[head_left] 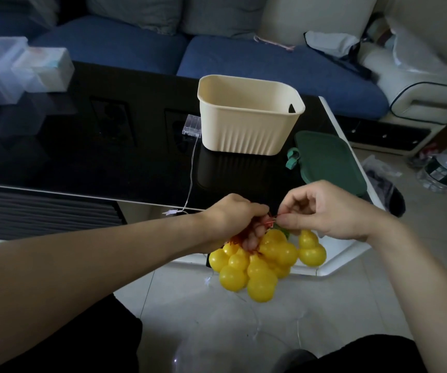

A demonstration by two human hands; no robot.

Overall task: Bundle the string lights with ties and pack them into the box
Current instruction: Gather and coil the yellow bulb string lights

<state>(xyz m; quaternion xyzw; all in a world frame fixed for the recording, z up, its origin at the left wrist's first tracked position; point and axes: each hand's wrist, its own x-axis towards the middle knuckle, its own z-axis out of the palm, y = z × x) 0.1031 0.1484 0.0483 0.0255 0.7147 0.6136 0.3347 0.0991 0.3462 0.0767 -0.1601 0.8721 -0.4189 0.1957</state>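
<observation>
Head | left hand (230, 219) grips yellow gourd lights (260, 261) | right hand (327, 208) pinches tie (276, 217)

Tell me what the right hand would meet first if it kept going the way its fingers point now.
The right hand points leftward toward the left hand, which grips the bunched yellow gourd lights. It would most likely meet the left hand's fingers first; depth is unclear.

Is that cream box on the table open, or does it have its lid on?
Open. The cream box shows its bare inside, and the green lid lies flat on the table beside it.
</observation>
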